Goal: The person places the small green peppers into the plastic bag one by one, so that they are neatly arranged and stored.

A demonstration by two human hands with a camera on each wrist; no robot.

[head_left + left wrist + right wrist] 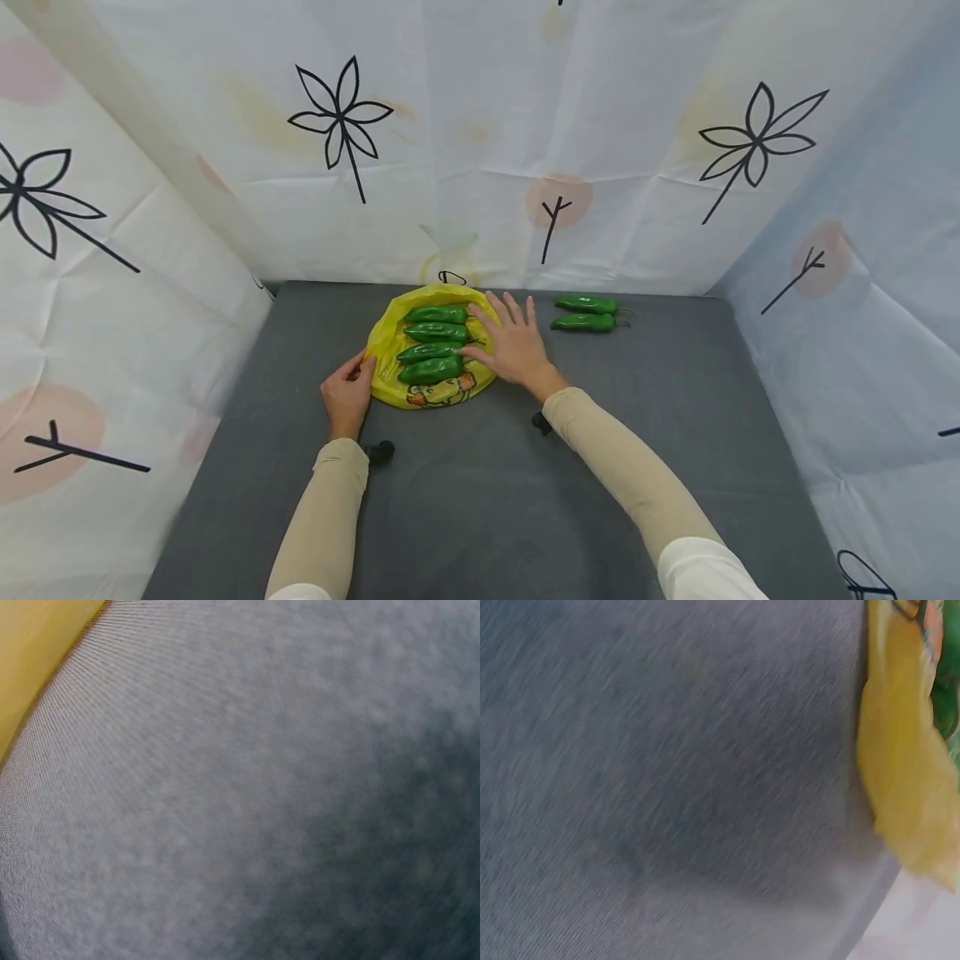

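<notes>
A yellow plastic bag (384, 385) with a printed picture lies spread on the dark grey table. Several long green peppers (435, 332) rest in a column on it, stems to the right. At the bag's left edge, my left hand (348, 396) pinches the plastic between thumb and fingers. My right hand (516, 346) reaches over the bag's right rim with fingers spread, its thumb beside the pepper stems. In the left wrist view only a corner of the bag (34, 652) shows. The right wrist view has the raised bag side (900, 757) with part of a green pepper (949, 652) behind it.
Two more green peppers (585, 322) lie side by side on the table (645, 400), right of my right hand near the back edge. White cloth walls (480, 150) with leaf drawings rise behind and on both sides.
</notes>
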